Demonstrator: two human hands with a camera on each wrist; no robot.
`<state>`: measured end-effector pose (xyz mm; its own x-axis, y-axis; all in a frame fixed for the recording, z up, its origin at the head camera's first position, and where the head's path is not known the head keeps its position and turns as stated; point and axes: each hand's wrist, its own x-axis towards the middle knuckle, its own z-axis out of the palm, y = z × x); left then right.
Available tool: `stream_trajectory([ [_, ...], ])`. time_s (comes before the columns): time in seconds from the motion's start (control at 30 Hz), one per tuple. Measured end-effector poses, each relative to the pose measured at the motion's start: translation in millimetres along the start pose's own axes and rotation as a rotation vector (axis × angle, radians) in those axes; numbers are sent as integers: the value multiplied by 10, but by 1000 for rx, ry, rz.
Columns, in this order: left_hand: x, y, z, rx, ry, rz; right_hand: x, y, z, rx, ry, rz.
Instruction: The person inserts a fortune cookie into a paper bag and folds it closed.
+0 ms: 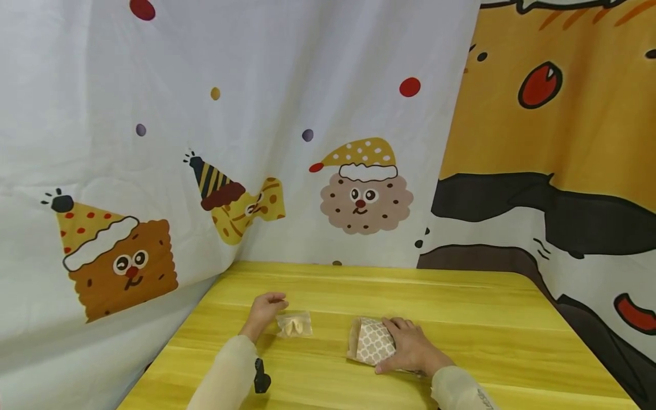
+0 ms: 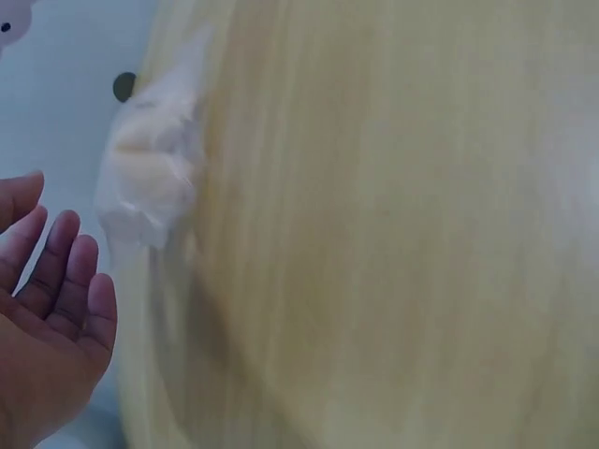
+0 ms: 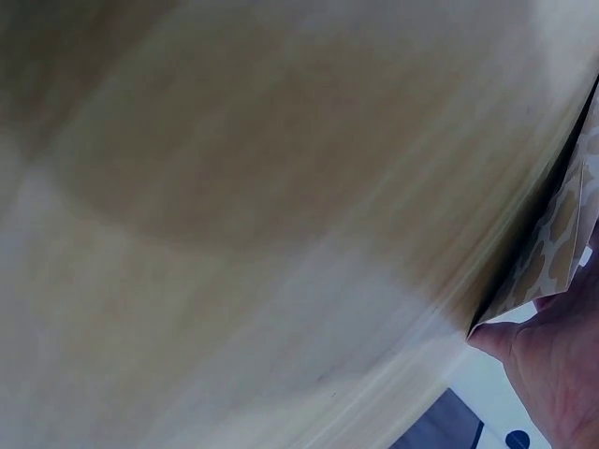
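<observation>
A small clear plastic packet [image 1: 294,324] with a pale, folded piece like a fortune cookie inside shows on the left half of the table. My left hand [image 1: 263,313] is just beside it, fingers loosely bent and holding nothing; the left wrist view shows a gap between this hand [image 2: 56,309] and the packet [image 2: 150,173]. Further right, a tan paper bag [image 1: 375,341] with a white lattice pattern lies on its side, its mouth facing left. My right hand [image 1: 412,347] grips it, thumb at the near edge and fingers over the far side. The bag's inside is hidden.
The yellow wood-grain table [image 1: 328,290] ends at a white cartoon-print curtain [image 1: 287,85] behind and to the left. An orange, black and white cloth [image 1: 564,148] hangs on the right. A black device [image 1: 261,377] sits at the left forearm.
</observation>
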<state>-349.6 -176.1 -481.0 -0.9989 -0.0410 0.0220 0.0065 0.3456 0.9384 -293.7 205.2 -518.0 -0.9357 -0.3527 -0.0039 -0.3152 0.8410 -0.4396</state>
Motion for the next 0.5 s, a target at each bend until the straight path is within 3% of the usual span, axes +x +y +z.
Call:
stream_trajectory([
  [0.27, -52, -85, -43, 103, -52, -37, -20, -32, -42, 6, -16, 1],
  [0.5, -118, -129, -14, 80, -142, -57, -25, -74, -65, -2, -30, 21],
])
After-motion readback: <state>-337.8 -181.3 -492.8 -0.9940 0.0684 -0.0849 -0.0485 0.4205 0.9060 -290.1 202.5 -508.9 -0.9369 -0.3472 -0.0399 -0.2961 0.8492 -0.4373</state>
